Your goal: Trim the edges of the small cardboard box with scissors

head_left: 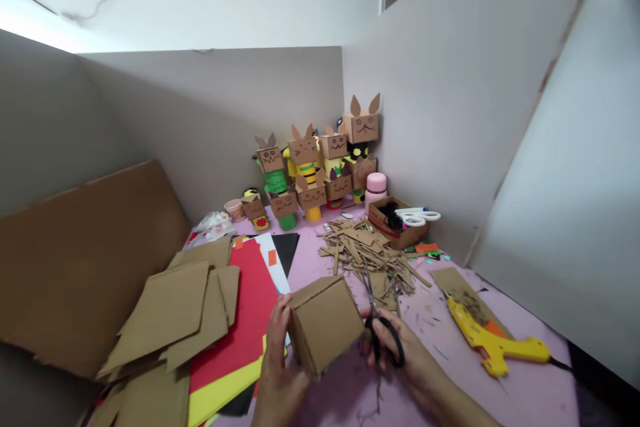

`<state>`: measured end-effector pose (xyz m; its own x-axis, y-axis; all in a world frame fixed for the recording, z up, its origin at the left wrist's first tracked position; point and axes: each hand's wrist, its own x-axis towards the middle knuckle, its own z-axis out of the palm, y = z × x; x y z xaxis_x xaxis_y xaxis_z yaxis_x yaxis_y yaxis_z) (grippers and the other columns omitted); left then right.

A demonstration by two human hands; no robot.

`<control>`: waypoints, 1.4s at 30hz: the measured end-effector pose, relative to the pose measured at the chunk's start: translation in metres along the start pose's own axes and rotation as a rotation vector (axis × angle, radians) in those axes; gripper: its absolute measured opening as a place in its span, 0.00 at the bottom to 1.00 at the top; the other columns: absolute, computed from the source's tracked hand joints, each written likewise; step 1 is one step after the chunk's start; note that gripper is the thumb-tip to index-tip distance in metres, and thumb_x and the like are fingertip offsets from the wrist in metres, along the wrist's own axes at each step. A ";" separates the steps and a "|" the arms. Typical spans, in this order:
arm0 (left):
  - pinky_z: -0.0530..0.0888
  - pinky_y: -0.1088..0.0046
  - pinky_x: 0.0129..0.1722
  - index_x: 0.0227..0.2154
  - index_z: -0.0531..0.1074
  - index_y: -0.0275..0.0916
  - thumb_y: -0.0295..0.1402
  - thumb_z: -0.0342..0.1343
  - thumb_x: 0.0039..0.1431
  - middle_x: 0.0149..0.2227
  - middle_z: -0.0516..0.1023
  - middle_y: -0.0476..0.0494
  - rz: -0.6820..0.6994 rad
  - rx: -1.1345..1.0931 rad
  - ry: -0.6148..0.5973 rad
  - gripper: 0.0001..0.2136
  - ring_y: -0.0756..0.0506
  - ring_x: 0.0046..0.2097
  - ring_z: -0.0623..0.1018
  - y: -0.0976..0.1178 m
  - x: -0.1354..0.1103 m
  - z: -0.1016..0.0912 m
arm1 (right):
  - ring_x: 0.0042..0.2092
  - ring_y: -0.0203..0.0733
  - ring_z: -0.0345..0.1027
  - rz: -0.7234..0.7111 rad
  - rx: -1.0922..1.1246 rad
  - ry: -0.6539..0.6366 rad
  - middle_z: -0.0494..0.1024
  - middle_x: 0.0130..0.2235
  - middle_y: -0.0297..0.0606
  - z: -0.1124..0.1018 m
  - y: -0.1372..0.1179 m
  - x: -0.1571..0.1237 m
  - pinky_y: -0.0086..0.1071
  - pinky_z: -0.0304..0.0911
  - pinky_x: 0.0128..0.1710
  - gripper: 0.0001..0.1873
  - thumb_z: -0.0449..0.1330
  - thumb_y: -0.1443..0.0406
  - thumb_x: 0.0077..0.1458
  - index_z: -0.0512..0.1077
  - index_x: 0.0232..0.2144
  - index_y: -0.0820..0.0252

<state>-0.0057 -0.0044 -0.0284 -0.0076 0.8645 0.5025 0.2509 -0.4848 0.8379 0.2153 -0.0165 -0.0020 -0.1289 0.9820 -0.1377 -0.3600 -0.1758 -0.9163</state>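
Note:
A small brown cardboard box (pixel 327 323) is tilted up off the pink table in front of me. My left hand (pixel 280 353) grips it along its left side, the fingertips at its upper left edge. In my right hand (pixel 395 347) is a pair of black-handled scissors (pixel 385 340), blades pointing up and away, close to the box's right edge. I cannot tell whether the blades touch the box. Past the blades lies a heap of cardboard scraps (pixel 360 247).
A yellow glue gun (pixel 480 340) lies at right on a cardboard strip. Cardboard pieces (pixel 170 307) and coloured paper (pixel 245 313) are stacked at left. Several cardboard animal figures (pixel 305 150) stand at the back, beside a pink bottle (pixel 376 188) and a box (pixel 400 233) holding white scissors (pixel 417 216).

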 end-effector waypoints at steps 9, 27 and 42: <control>0.53 0.64 0.64 0.64 0.45 0.51 0.14 0.55 0.50 0.69 0.45 0.50 0.543 0.359 -0.093 0.42 0.45 0.67 0.49 0.030 0.013 0.004 | 0.20 0.31 0.66 0.013 0.082 -0.004 0.74 0.21 0.30 -0.003 0.000 0.001 0.21 0.52 0.17 0.30 0.70 0.52 0.39 0.67 0.40 0.62; 0.53 0.61 0.64 0.63 0.45 0.54 0.10 0.52 0.47 0.69 0.44 0.56 0.643 0.435 -0.063 0.45 0.44 0.67 0.50 0.034 0.010 0.004 | 0.21 0.32 0.64 0.021 0.043 0.010 0.74 0.22 0.30 -0.007 -0.004 0.002 0.23 0.50 0.20 0.24 0.67 0.58 0.43 0.66 0.41 0.61; 0.67 0.59 0.55 0.59 0.61 0.39 0.39 0.67 0.41 0.54 0.74 0.36 -0.619 -0.493 -0.084 0.39 0.32 0.56 0.70 0.045 0.021 -0.011 | 0.32 0.39 0.60 -0.066 -0.673 -0.312 0.71 0.30 0.31 -0.037 -0.045 -0.033 0.30 0.56 0.32 0.21 0.64 0.71 0.36 0.76 0.38 0.59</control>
<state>-0.0055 -0.0095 0.0223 0.0721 0.9937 -0.0862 -0.2325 0.1008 0.9674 0.2704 -0.0382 0.0300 -0.4187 0.9066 -0.0533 0.2547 0.0609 -0.9651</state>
